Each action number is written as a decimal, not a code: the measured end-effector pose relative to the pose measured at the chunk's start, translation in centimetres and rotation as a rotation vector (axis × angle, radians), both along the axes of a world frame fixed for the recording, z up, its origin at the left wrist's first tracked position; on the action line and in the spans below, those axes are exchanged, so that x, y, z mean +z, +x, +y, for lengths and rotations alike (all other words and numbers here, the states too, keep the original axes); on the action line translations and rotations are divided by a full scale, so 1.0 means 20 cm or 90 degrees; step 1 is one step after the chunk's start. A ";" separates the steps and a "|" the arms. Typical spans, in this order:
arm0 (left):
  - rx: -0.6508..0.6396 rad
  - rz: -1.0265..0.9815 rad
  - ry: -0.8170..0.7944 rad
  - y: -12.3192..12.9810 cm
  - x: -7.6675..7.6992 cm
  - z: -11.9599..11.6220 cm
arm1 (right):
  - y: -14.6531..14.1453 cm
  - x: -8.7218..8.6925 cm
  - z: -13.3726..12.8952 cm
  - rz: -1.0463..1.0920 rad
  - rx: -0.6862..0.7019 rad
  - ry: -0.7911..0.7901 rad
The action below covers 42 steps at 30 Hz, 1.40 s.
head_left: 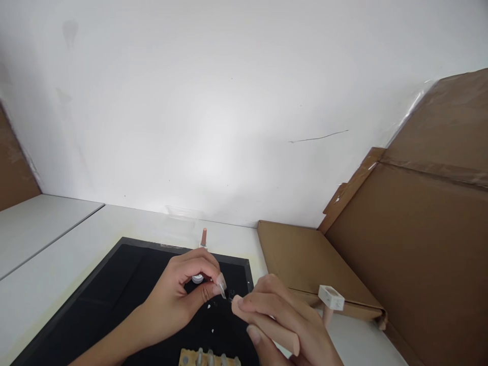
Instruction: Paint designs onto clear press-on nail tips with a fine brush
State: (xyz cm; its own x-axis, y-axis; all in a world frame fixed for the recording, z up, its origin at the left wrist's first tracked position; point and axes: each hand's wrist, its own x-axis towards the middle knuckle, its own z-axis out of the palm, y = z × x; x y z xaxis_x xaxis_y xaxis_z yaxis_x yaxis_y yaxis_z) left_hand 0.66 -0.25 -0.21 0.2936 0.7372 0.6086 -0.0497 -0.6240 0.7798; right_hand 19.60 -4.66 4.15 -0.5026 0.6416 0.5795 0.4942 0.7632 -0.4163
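Note:
My left hand [194, 284] pinches a small, clear, thin piece [221, 284] between thumb and fingertips; it looks like a nail tip. My right hand [285, 320] is wrapped round a beige, tube-shaped brush handle [272, 330], like a nail polish cap. A thin tip points from its end towards the clear piece; whether the two touch I cannot tell. Both hands are above a black mat [95, 300]. Partly hidden behind my left hand is a small white round object [197, 278]. A wooden stand [185, 360] with several clear upright pieces shows at the bottom edge.
Behind my left hand stands a bottle with a pinkish cap [204, 237]. A white square-topped object on a beige stem [331, 299] is right of my right hand. A flat cardboard box [305, 254] lies against the white wall [229, 101]; tall cardboard [430, 244] borders the right.

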 end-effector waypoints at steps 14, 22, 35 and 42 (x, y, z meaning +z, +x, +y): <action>0.002 0.010 0.005 0.00 0.00 0.00 | 0.01 -0.01 0.03 0.009 0.026 0.009; 0.022 -0.018 -0.002 0.00 -0.01 0.00 | 0.02 0.00 0.01 -0.023 0.010 0.016; 0.034 0.018 0.020 0.00 0.00 0.01 | 0.00 0.01 0.02 -0.047 0.012 0.003; 0.029 0.030 0.035 0.01 -0.02 0.01 | 0.00 0.02 0.01 -0.092 -0.030 0.000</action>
